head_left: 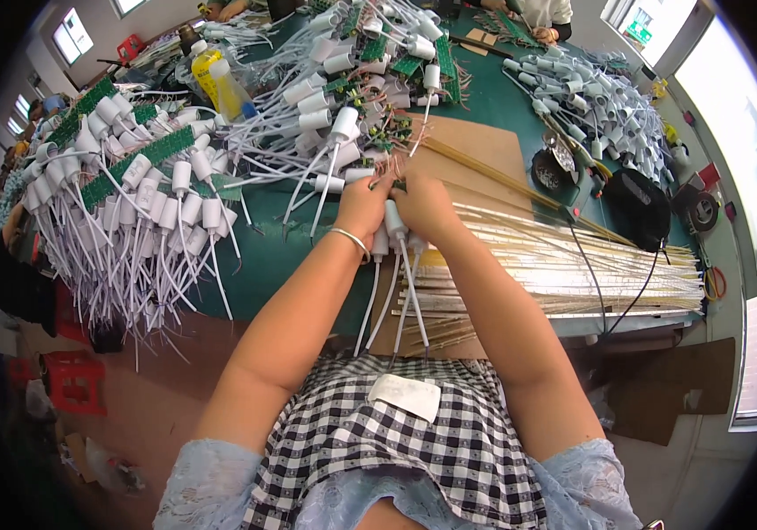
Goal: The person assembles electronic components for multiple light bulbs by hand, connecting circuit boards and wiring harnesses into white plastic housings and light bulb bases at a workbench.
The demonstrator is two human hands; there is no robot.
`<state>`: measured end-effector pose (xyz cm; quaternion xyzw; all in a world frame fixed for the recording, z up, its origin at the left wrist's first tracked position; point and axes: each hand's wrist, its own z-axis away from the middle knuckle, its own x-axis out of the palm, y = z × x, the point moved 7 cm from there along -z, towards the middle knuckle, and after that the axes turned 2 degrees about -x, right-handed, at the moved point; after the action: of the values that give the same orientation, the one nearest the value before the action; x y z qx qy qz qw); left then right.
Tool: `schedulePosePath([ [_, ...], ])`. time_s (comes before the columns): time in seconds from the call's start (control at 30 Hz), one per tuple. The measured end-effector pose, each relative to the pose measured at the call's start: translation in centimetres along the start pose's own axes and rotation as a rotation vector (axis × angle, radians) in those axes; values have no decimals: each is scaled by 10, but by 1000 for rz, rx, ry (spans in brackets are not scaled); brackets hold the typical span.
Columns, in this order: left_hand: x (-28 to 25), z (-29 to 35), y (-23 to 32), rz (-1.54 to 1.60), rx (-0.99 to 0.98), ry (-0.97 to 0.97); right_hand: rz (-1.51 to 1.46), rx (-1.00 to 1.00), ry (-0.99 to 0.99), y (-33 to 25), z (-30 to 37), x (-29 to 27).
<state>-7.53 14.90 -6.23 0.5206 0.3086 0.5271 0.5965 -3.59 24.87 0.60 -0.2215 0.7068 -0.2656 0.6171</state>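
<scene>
My left hand (363,208) and my right hand (422,206) meet at the middle of the bench, fingers closed and pinching close together. Between them hangs a small bunch of white cylinders with cables (394,217), held near its upper end. Its white cables trail down toward my apron over a brown board (384,322). My fingers hide what joins the cylinders at the top. Just beyond my fingertips lies a large heap of similar white cylinders (315,102), mixed with green circuit boards (408,65) and thin copper-coloured wires.
Another heap of cabled cylinders (144,190) overhangs the bench edge at left. Long thin strips (564,274) lie right of my right forearm. Farther right are a black pouch (635,208), a tape roll (701,210) and more cylinders (604,110). Yellow bottles (210,72) stand far left; co-workers sit beyond.
</scene>
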Motion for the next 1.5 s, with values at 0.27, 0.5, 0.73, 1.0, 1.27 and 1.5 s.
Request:
schedulePosePath([
  [0.27, -3, 8, 4, 106, -5, 17, 85, -9, 100, -6, 4, 5],
  [0.5, -3, 8, 3, 141, -18, 7, 172, 34, 93, -9, 8, 6],
  [0.73, 3, 19, 4, 248, -65, -95, 175, 22, 53, -8, 4, -2],
  [1.0, -5, 75, 222, -665, 828, 70, -912, -95, 405, -106, -23, -55],
  [1.27, -29, -54, 217, -1448, 1076, 26, -378, 163, 193, -58, -135, -20],
  [1.5, -21, -49, 192, -1603, 1072, 84, -542, 168, 444, 82, -170, -88],
])
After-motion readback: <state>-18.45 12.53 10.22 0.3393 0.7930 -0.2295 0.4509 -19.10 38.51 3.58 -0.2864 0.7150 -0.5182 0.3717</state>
